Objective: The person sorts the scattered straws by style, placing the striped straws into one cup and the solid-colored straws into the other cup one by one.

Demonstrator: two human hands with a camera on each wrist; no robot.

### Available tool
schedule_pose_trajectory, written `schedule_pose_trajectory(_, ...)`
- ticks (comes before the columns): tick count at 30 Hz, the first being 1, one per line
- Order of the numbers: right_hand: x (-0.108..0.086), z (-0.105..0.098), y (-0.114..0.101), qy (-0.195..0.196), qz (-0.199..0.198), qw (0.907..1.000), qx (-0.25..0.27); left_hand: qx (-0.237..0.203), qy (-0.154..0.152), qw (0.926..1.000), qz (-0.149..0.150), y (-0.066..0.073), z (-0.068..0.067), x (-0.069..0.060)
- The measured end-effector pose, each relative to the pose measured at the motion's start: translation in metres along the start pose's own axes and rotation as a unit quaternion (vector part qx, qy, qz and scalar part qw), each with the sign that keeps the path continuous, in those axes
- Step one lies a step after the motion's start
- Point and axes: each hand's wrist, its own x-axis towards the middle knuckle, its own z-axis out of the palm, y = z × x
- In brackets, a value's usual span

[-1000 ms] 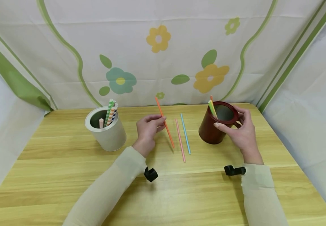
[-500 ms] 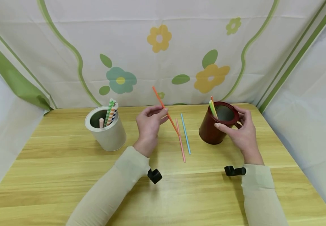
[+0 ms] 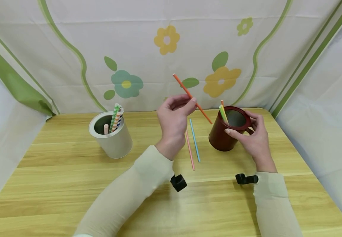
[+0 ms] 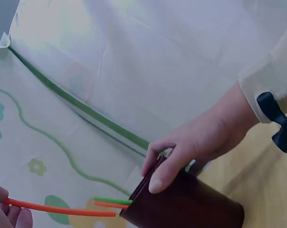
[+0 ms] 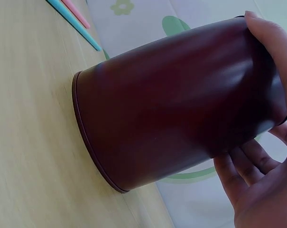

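Note:
Between thumb and fingers my left hand [image 3: 175, 120] pinches an orange straw [image 3: 200, 109], raised above the table and slanting down to the right. Its lower end is just left of the dark red cup [image 3: 222, 136], apart from the rim in the left wrist view. My right hand [image 3: 254, 136] holds that cup by its rim and side, thumb in front and fingers behind. Inside the cup lean several straws [image 3: 222, 113], green, yellow and orange. On the table lie a pink straw [image 3: 190, 153], partly hidden by the left hand, and a blue straw [image 3: 194, 141].
A white cup [image 3: 116, 141] with several striped straws [image 3: 117, 118] and a pale pink one stands at the left on the wooden table [image 3: 55, 184]. Behind the table hangs a flowered curtain [image 3: 147, 52]; white cloth also borders both sides.
My left hand has lifted the orange straw off the table area and carried it up and right toward the dark red cup. The right hand and cup have stayed in place.

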Motion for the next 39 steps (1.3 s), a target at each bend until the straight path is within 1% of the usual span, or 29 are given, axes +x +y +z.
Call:
schedule_pose_trajectory(5, -0.001, 0.0, 0.0, 0.004, 0.0, 1.0, -0.001, -0.02, -0.009, 0.9997, 0.008, -0.006, 0.018, -0.001)
schedule_pose_trajectory(10, -0.003, 0.003, -0.002, 0.004, -0.003, 1.0, 0.002, -0.013, -0.018, 0.9997, 0.009, -0.016, 0.025, -0.001)
schedule_pose_trajectory(14, -0.003, 0.005, -0.005, 0.003, -0.005, 1.0, 0.0, 0.014, -0.026, 0.9996, 0.003, -0.023, 0.026, -0.001)
schedule_pose_trajectory(20, -0.002, 0.005, -0.005, 0.004, -0.003, 1.0, -0.004, 0.058, -0.037, 0.9974, -0.021, -0.033, 0.03, -0.001)
schedule_pose_trajectory(25, -0.003, 0.004, -0.005, 0.006, -0.001, 1.0, -0.001, 0.092, -0.048, 0.994, -0.035, -0.045, 0.035, -0.001)
schedule_pose_trajectory(29, -0.004, 0.004, -0.005, 0.005, 0.0, 1.0, -0.006, 0.131, -0.048, 0.9892, -0.045, -0.055, 0.037, -0.001)
schedule_pose_trajectory(32, -0.004, 0.005, -0.005, 0.003, 0.001, 1.0, -0.009, 0.156, -0.047, 0.9855, -0.046, -0.062, 0.038, -0.002)
schedule_pose_trajectory(34, -0.004, 0.005, -0.005, 0.002, 0.002, 1.0, -0.008, 0.166, -0.049, 0.9841, -0.042, -0.064, 0.037, -0.002)
schedule_pose_trajectory(39, -0.003, 0.006, -0.007, 0.001, 0.001, 1.0, -0.005, 0.182, -0.053, 0.9814, -0.029, -0.067, 0.037, -0.002)
